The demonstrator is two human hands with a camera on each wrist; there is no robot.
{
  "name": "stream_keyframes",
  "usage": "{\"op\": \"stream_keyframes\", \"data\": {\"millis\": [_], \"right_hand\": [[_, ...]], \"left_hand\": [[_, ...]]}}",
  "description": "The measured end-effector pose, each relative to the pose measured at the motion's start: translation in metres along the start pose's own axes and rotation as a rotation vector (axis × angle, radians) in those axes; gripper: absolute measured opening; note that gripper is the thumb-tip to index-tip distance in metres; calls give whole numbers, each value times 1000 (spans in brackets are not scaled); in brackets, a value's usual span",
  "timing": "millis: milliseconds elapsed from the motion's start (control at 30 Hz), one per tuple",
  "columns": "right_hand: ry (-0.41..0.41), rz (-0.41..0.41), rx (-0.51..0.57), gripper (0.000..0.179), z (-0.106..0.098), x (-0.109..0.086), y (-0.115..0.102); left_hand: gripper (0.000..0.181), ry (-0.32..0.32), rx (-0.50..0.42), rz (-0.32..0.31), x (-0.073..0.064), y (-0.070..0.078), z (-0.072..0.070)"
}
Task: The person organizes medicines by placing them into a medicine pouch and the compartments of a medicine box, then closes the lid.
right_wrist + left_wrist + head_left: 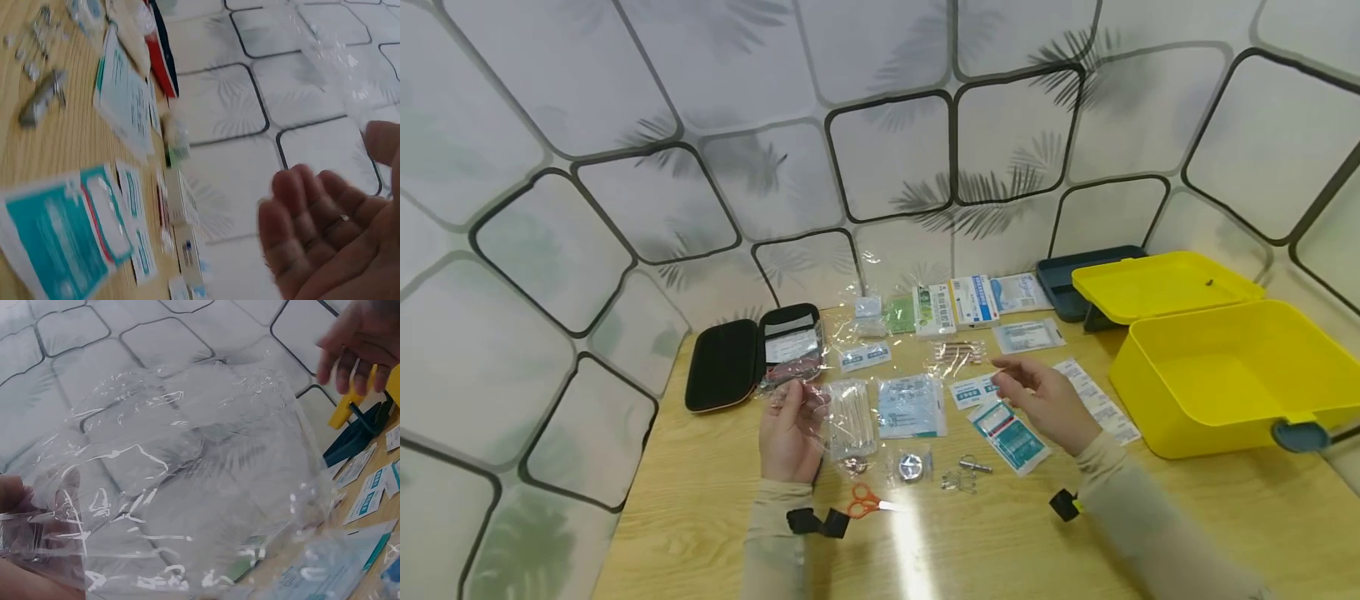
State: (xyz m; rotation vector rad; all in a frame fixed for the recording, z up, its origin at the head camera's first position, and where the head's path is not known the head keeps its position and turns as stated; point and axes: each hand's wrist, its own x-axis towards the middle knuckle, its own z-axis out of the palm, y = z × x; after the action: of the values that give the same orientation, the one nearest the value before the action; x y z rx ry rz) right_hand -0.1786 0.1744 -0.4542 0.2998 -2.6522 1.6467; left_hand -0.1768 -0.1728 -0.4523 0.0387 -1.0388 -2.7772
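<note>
My left hand pinches a large clear plastic bag between thumb and fingers, at its edge. The bag fills most of the left wrist view, and the wall shows through it. My right hand is held over the table with fingers loosely bent and nothing in them; its palm shows in the right wrist view. Below it lie a teal and white packet and a small white sachet. Near my left hand lie a bag of cotton swabs and a pale blue packet.
An open black case lies at the left. On the right stands a yellow box with its lid up, beside a dark tray. Small boxes line the back. Orange-handled scissors and metal tweezers lie in front.
</note>
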Motion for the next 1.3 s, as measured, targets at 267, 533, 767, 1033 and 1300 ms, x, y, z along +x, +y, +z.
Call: {"op": "stream_keyframes", "data": {"millis": [267, 533, 767, 1033, 1300], "right_hand": [[-129, 340, -655, 81, -43, -4, 44], [-201, 419, -735, 87, -41, -7, 57], [-216, 414, -761, 87, -37, -4, 57], [-96, 397, -724, 105, -31, -1, 61], [9, 416, -617, 100, -33, 6, 67]], "left_hand": [[7, 46, -50, 33, 4, 13, -16], [7, -42, -73, 69, 7, 14, -27], [10, -119, -19, 98, 9, 13, -30], [8, -126, -13, 97, 10, 13, -29], [8, -143, -24, 93, 14, 13, -27]]}}
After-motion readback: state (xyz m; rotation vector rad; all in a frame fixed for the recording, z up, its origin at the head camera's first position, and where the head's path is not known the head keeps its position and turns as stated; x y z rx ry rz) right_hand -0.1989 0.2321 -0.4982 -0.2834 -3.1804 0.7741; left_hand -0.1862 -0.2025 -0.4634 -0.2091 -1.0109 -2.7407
